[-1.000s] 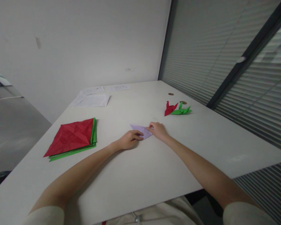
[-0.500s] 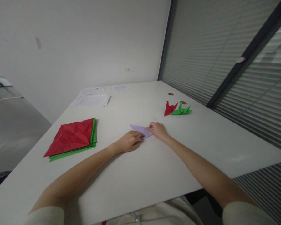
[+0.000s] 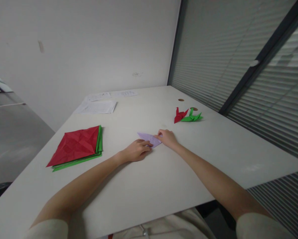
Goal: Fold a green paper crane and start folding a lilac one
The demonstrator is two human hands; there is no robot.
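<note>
A small piece of purple origami paper [image 3: 153, 141], folded to a slim pointed shape, lies on the white table between my two hands. My left hand [image 3: 137, 150] grips its near left edge, with curled fingers resting over the paper. At the right end, my right hand [image 3: 168, 137] pinches the paper between thumb and fingers. The folds under my fingertips are hidden. Beyond my right hand sit a red folded paper crane [image 3: 180, 115] and a green folded paper crane [image 3: 193, 117], side by side and touching.
A stack of creased red and green paper squares [image 3: 76, 144] lies at the left. Printed sheets [image 3: 98, 107] are spread at the back left, near the wall. Two round holes pierce the table [image 3: 144, 192] near its right edge, beside a window with blinds [image 3: 238, 59].
The fingers of my left hand have shifted very slightly back along the purple paper, so a little more of it shows. My right hand keeps its pinch in the same place.
</note>
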